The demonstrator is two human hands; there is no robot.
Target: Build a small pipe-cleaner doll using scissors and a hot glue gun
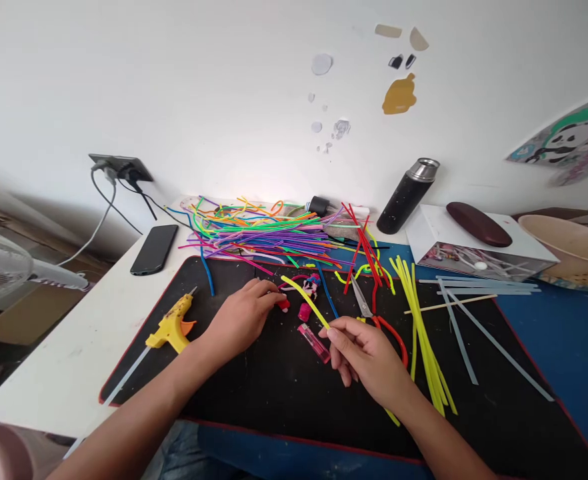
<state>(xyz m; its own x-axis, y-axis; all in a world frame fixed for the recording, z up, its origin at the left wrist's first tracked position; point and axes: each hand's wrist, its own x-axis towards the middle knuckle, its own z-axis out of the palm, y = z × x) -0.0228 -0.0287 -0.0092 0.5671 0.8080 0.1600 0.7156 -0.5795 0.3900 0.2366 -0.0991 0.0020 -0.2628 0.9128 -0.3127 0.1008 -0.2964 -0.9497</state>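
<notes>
My right hand (pixel 357 350) pinches a long yellow pipe cleaner (pixel 307 299), which slants up to the left and comes out again below the palm. My left hand (pixel 247 310) is over the black mat (pixel 254 393), its fingertips closed at a small red piece (pixel 284 305). Between the hands lie a small magenta block (pixel 305 312), a pink cutter-like tool (pixel 315 343) and a small dark, colourful figure (pixel 311 287). Scissors (pixel 363 300) with red-orange handles lie partly behind my right hand.
A yellow glue gun (pixel 171 327) and a phone (pixel 155 250) are at the left. Coloured pipe cleaners (pixel 274 237) pile up by the wall. Yellow pipe cleaners (pixel 424 340), pale strips (pixel 461 340), a black flask (pixel 407 200) and a white box (pixel 479 247) stand or lie at the right.
</notes>
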